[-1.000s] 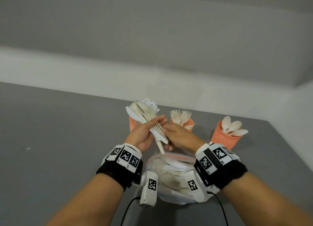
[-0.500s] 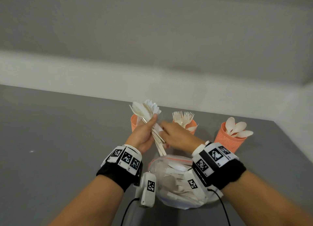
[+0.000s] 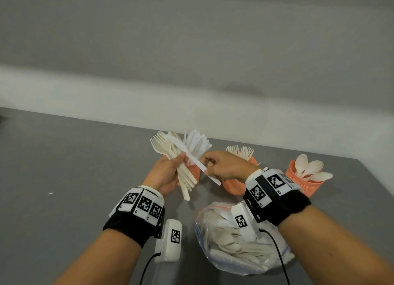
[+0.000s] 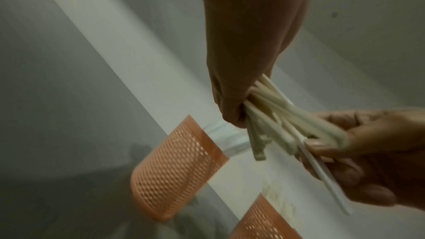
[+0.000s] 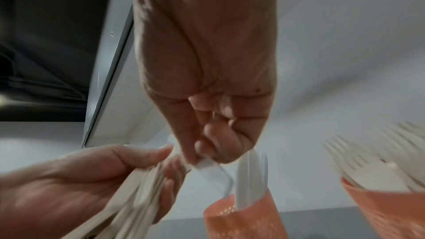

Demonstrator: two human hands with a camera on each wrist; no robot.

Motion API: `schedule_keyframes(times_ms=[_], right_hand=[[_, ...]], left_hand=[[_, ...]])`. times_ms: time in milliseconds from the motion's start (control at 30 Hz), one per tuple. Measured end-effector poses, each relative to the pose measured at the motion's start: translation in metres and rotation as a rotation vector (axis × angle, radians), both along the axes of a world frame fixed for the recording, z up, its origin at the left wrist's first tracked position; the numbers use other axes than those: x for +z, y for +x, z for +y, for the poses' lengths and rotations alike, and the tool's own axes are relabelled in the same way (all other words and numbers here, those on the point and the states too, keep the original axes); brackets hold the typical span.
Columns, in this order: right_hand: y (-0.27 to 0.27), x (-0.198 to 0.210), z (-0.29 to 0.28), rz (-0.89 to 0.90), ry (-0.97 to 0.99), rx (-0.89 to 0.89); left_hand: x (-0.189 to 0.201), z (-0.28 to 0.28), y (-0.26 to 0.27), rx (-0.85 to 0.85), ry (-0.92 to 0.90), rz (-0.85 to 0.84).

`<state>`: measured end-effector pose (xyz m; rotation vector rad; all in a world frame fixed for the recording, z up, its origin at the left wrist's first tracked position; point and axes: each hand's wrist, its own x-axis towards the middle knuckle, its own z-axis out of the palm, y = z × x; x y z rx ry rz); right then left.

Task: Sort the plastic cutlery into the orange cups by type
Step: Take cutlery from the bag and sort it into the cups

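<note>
Tightly curled, the left hand gripped a bundle of cream cutlery by its handles, fork heads fanning upward. Beside it, the right hand pinched a single white knife between thumb and fingertips, the knife slanting across the bundle and touching it. Behind both hands stood three orange cups on the grey table: the knife cup mostly hidden by the bundle, the fork cup partly behind the right hand, and the spoon cup well to the right. Nearer the person lay a clear bag holding more cutlery, under the right wrist.
</note>
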<state>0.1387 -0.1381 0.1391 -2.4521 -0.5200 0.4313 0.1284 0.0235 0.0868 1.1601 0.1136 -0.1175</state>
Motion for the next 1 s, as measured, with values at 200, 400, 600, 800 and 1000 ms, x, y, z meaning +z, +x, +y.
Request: schedule_keyframes(times_ms=[200,400,600,800,1000], right_hand=[[0.034,0.001,0.033,-0.217,0.318,-0.274],[0.063,-0.037,0.063,-0.157,0.401,-0.452],[0.062,-0.033,0.057,-0.306,0.421,-0.515],[-0.002,-0.001,0.044,-0.255,0.456,-0.048],[-0.03,-0.015,0.033,-0.242,0.224,-0.03]], left_hand=[[-0.001,0.03,-0.002,0.115,-0.047,0.059],[-0.002,0.043,-0.011,-0.026,-0.142,0.065],[0.003,0.043,-0.018,-0.068,-0.132,0.058],[0.005,0.023,-0.015,-0.094,-0.214,0.048],[0.009,-0.018,-0.016,-0.087,-0.181,0.097]])
